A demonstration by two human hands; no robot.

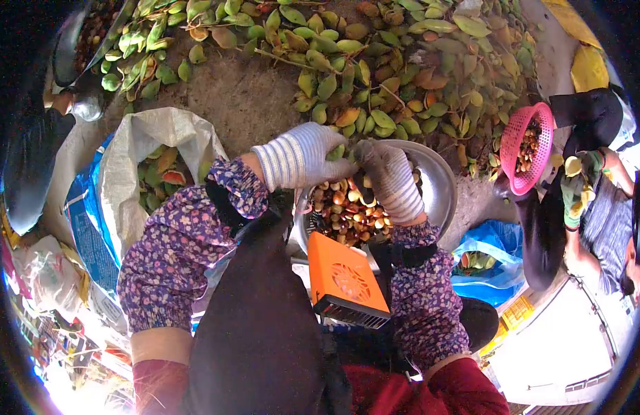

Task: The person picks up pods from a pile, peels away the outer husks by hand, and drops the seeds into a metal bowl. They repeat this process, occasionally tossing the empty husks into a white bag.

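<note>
My left hand (305, 156), in a striped glove, has its fingers closed at a small green pod (336, 152). Beside it, my right hand (390, 176), in a dirty striped glove, bends its fingers against the same spot; what it holds is hidden. Both are over a metal bowl (441, 185) with brown and yellowish seeds (347, 211) inside. An orange fan device (346, 280) hangs below the bowl, in front of my body.
Green pods and leaves (382, 69) cover the ground ahead. An open sack (116, 180) of pods stands at the left. A blue bag (496, 238) and pink basket (520, 149) are at the right, near a co-worker's gloved hands (577, 190). Another person's leg (33, 159) is far left.
</note>
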